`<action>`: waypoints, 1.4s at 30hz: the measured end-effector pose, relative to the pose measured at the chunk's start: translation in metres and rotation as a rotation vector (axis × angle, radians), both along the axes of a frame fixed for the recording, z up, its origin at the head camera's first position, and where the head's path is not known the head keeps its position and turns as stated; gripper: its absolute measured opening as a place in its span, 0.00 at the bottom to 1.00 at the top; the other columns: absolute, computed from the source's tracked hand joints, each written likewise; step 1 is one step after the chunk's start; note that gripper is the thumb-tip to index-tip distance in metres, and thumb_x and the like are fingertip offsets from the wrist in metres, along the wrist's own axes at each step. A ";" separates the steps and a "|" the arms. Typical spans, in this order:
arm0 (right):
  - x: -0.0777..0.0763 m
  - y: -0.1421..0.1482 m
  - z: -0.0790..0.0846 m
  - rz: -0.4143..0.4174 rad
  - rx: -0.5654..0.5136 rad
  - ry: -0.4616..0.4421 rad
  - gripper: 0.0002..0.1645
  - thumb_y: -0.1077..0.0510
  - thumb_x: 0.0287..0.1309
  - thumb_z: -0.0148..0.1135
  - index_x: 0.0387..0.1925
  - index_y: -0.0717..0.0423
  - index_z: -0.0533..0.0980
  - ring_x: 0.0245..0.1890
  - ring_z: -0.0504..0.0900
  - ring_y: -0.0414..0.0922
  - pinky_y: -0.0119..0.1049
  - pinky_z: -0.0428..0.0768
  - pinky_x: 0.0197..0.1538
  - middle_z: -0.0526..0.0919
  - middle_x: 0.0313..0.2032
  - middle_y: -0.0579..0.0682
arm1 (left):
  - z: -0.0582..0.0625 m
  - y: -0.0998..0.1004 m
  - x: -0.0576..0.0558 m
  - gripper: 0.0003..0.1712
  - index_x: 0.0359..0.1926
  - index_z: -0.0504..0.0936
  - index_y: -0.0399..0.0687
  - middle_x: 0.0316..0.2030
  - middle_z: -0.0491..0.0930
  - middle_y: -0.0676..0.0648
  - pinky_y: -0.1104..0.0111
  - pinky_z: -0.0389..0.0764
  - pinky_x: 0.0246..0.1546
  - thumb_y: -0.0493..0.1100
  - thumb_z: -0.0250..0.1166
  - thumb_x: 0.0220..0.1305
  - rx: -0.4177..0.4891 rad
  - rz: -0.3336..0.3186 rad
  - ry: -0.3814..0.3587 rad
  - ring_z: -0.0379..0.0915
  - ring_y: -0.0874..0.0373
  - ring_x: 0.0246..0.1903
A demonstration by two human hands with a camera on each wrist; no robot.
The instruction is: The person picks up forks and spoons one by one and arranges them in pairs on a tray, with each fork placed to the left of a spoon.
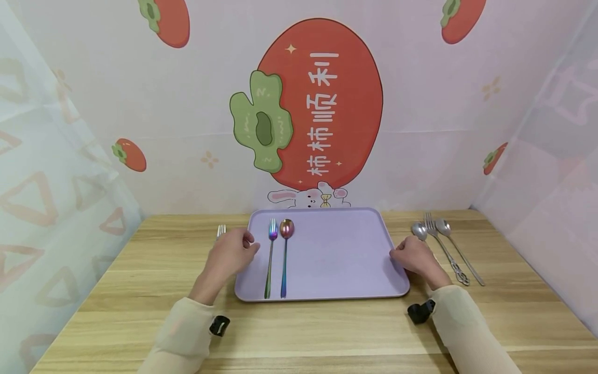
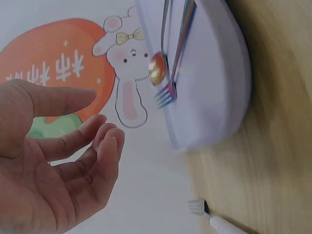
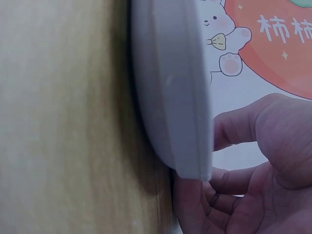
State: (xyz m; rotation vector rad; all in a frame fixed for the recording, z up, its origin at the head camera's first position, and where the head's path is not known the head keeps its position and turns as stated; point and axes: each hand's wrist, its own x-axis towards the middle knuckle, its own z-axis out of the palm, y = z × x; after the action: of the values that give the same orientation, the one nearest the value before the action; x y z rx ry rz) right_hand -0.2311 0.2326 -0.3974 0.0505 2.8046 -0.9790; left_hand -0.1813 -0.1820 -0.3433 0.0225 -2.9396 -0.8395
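A lilac rectangular tray [image 1: 341,254] lies on the wooden table. On its left part are a rainbow-coloured fork [image 1: 270,259] and a matching spoon [image 1: 284,259], side by side. My left hand [image 1: 232,251] is over the tray's left edge with loosely bent fingers. In the left wrist view the left hand [image 2: 58,165] has nothing between thumb and fingers, apart from the tray. My right hand [image 1: 416,254] pinches the tray's right edge. The right wrist view shows the thumb of that hand [image 3: 273,161] on the upper side of the rim and a finger underneath.
Left of the tray lies a fork with a pale handle [image 2: 226,225], mostly hidden by my left hand in the head view. To the right lie a silver fork [image 1: 448,253], a long silver spoon [image 1: 460,246] and another spoon [image 1: 419,231], partly covered. A printed backdrop [image 1: 402,171] stands behind the table.
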 end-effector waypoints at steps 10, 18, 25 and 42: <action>-0.001 0.001 -0.001 0.000 -0.005 0.003 0.22 0.58 0.59 0.57 0.11 0.50 0.64 0.14 0.64 0.39 0.31 0.63 0.20 0.61 0.11 0.42 | 0.002 -0.017 0.004 0.12 0.43 0.83 0.39 0.37 0.83 0.45 0.53 0.78 0.37 0.44 0.66 0.66 -0.002 0.031 0.042 0.78 0.49 0.38; 0.000 0.000 0.000 -0.007 -0.012 -0.006 0.23 0.58 0.59 0.57 0.11 0.50 0.64 0.14 0.63 0.39 0.31 0.63 0.20 0.61 0.11 0.42 | 0.003 -0.032 0.006 0.15 0.47 0.82 0.38 0.40 0.83 0.42 0.50 0.78 0.39 0.45 0.63 0.67 0.015 0.056 0.046 0.79 0.45 0.41; 0.001 -0.001 0.000 -0.008 -0.016 -0.007 0.23 0.58 0.60 0.57 0.11 0.51 0.64 0.14 0.64 0.39 0.32 0.65 0.20 0.61 0.11 0.42 | 0.004 -0.042 0.009 0.16 0.49 0.82 0.37 0.44 0.83 0.39 0.49 0.78 0.42 0.45 0.62 0.69 0.043 0.085 0.031 0.79 0.42 0.44; 0.000 -0.001 0.000 -0.009 -0.013 -0.004 0.23 0.58 0.60 0.58 0.11 0.50 0.64 0.14 0.64 0.40 0.32 0.64 0.20 0.61 0.12 0.43 | 0.003 -0.065 0.013 0.22 0.52 0.80 0.33 0.44 0.83 0.36 0.50 0.78 0.40 0.49 0.63 0.69 0.063 0.112 0.077 0.80 0.41 0.45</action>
State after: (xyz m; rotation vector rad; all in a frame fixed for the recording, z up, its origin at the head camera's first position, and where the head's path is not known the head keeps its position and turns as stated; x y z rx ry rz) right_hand -0.2309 0.2321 -0.3978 0.0635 2.7965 -0.9980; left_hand -0.1681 -0.2469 -0.3403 0.1540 -2.8094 -0.8955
